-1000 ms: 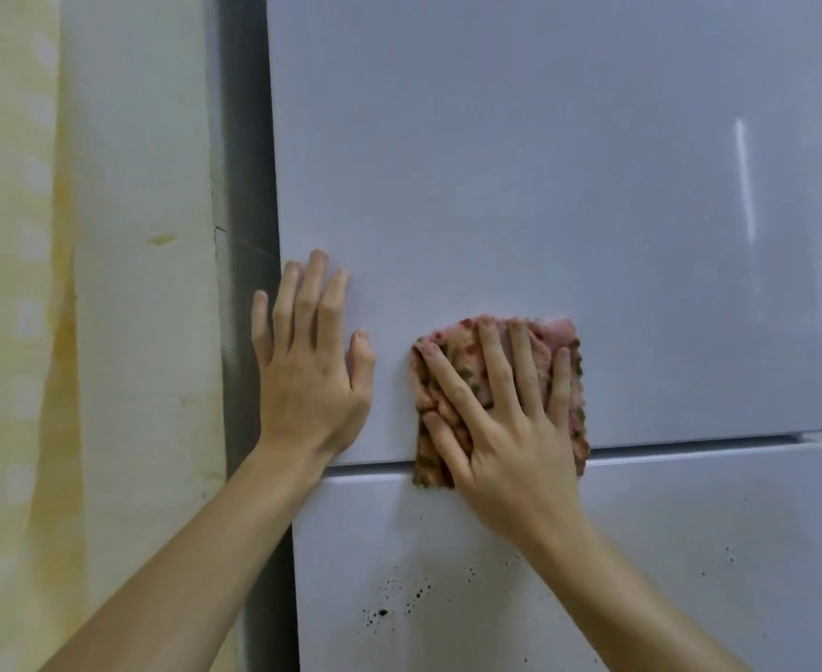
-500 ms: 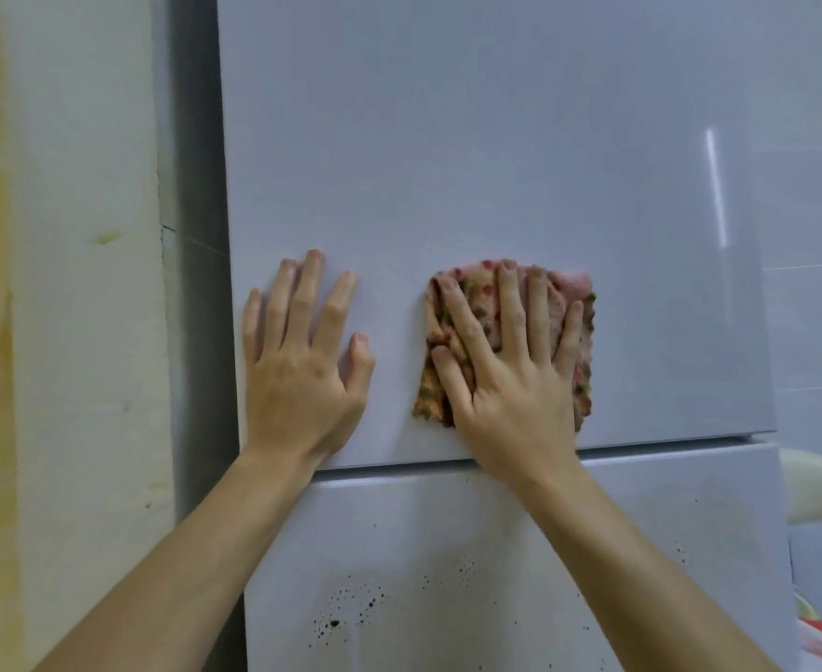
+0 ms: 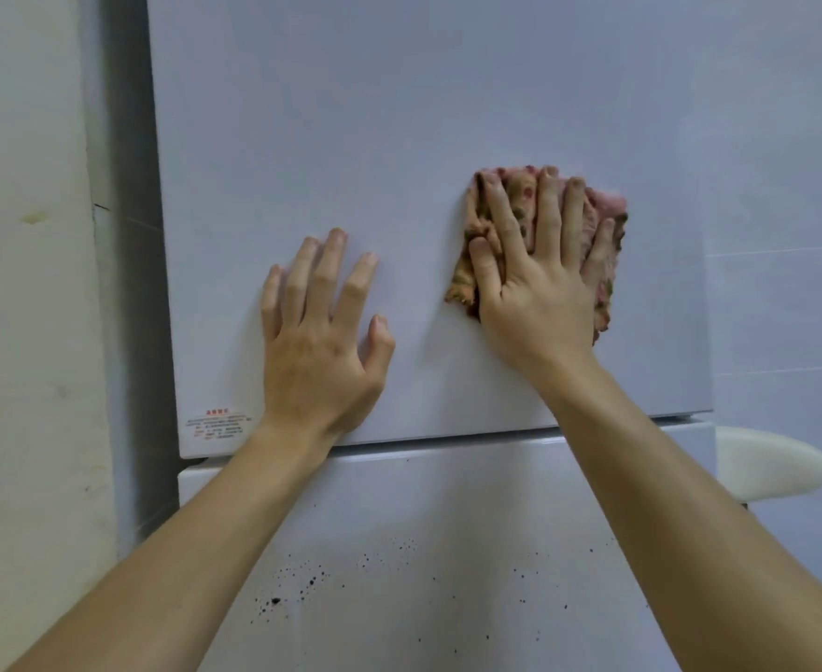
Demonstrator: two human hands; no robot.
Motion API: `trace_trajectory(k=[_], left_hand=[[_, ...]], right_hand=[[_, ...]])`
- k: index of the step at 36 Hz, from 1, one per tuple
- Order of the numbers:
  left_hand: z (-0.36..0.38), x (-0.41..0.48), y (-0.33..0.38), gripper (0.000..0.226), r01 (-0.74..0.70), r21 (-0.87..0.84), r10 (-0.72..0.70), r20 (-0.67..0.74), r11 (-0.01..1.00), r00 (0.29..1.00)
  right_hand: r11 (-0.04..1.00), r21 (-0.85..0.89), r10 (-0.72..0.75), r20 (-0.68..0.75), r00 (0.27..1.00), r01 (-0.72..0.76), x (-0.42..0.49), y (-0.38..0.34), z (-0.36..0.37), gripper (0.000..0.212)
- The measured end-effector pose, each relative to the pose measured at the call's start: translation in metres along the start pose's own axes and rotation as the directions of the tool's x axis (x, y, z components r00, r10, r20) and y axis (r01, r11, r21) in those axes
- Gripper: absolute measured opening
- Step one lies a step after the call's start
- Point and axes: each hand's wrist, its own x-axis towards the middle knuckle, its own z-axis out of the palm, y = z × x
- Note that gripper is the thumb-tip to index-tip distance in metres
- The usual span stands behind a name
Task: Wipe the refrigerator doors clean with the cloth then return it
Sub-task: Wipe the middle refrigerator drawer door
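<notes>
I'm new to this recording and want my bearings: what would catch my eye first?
The right hand presses a pink, spotted cloth flat against the upper refrigerator door, right of centre. The left hand lies flat and bare on the same door, lower and to its left. Below, black specks dot the lower door.

Upper door bare above, free sweep; wall close at left; white rounded object juts beside right edge

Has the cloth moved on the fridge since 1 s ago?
Yes. Up and right: the cloth lay across the seam between the doors; now, under the right hand, it sits well above the seam and nearer the upper door's right edge.
</notes>
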Motion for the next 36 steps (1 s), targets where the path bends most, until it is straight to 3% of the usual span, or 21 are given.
trace_trajectory(k=[5,14,21,25,32,36], left_hand=[[0.003,-0.001,0.006,0.056,0.013,0.011,-0.013,-0.029,1.000,0.999],[0.011,0.000,0.020,0.057,-0.034,0.088,0.039,-0.054,0.996,0.998],[0.013,0.004,0.022,0.057,-0.045,0.060,0.049,-0.054,0.997,0.997],[0.012,0.004,0.025,0.057,-0.041,0.067,0.044,-0.047,0.997,0.998],[0.014,0.010,0.024,0.054,-0.048,0.054,0.051,-0.060,0.997,0.997],[0.013,0.010,0.025,0.054,-0.041,0.039,0.043,-0.051,0.998,0.998]], right_hand=[[0.993,-0.024,-0.115,-0.084,0.990,0.113,-0.058,0.024,0.011,0.055],[0.961,-0.031,-0.274,0.007,0.962,0.275,-0.104,0.073,0.003,0.056],[0.999,0.034,0.000,0.021,1.000,-0.001,-0.003,0.067,-0.010,0.059],[0.997,0.051,0.049,0.035,0.998,-0.051,0.022,0.071,-0.016,0.059],[0.996,0.044,0.079,-0.010,0.997,-0.079,-0.044,0.087,-0.012,0.061],[0.998,0.016,0.064,0.037,0.997,-0.065,-0.100,0.114,-0.009,0.062]])
